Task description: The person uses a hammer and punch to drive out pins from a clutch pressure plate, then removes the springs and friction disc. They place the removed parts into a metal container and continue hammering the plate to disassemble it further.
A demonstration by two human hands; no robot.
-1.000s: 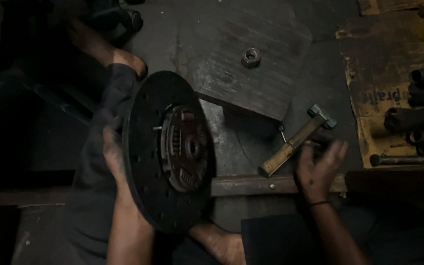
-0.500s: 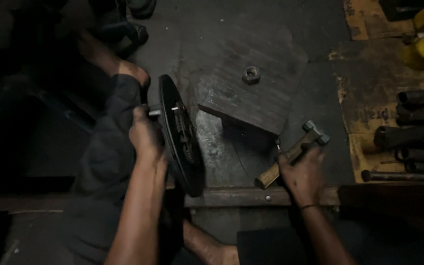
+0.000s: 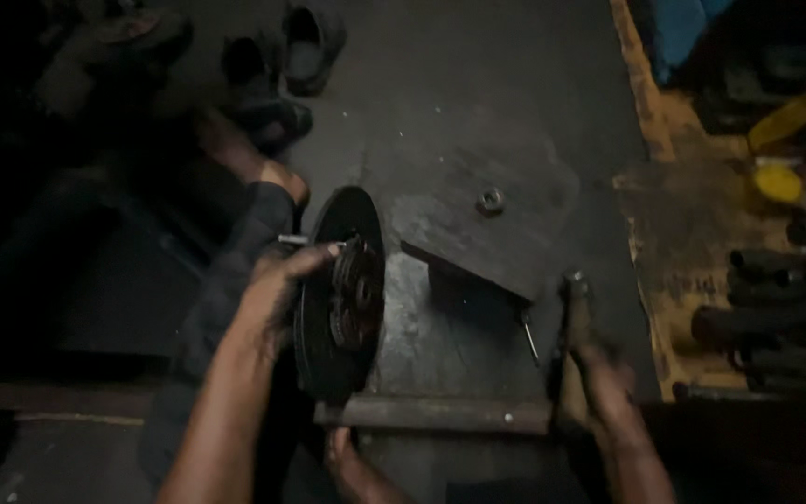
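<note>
The round dark metal clutch disc (image 3: 340, 294) with the rusty hub in its middle stands up on its edge, at the left side of the dark worn metal surface (image 3: 440, 327); its bottom rim sits just behind the long rusty metal bar (image 3: 436, 413) that runs along the near edge. The disc's flat face with the hub looks to the right, toward the other hand; its back looks to the left, toward the person's grey trouser leg (image 3: 235, 280). The left hand (image 3: 277, 285) is the nearer one; it comes from the left and behind, and its grip is clenched on the disc, with fingers hooked over the upper left rim, so the disc stays standing. The right hand (image 3: 599, 378) is well apart from the disc, out at the right side of the surface; its grip is clenched on the wooden handle of a hammer (image 3: 573, 313); the handle points up and away from the person, with the small metal head at the far end. The picture is blurry there, so the fingers are hard to count. A flat grey metal plate (image 3: 487, 224) lies between and behind the two hands; a small metal nut (image 3: 490, 200) sits on it. A thin metal pin (image 3: 527, 334) lies just left of the hammer. Dark shoes (image 3: 282, 65) lie on the floor far behind.
</note>
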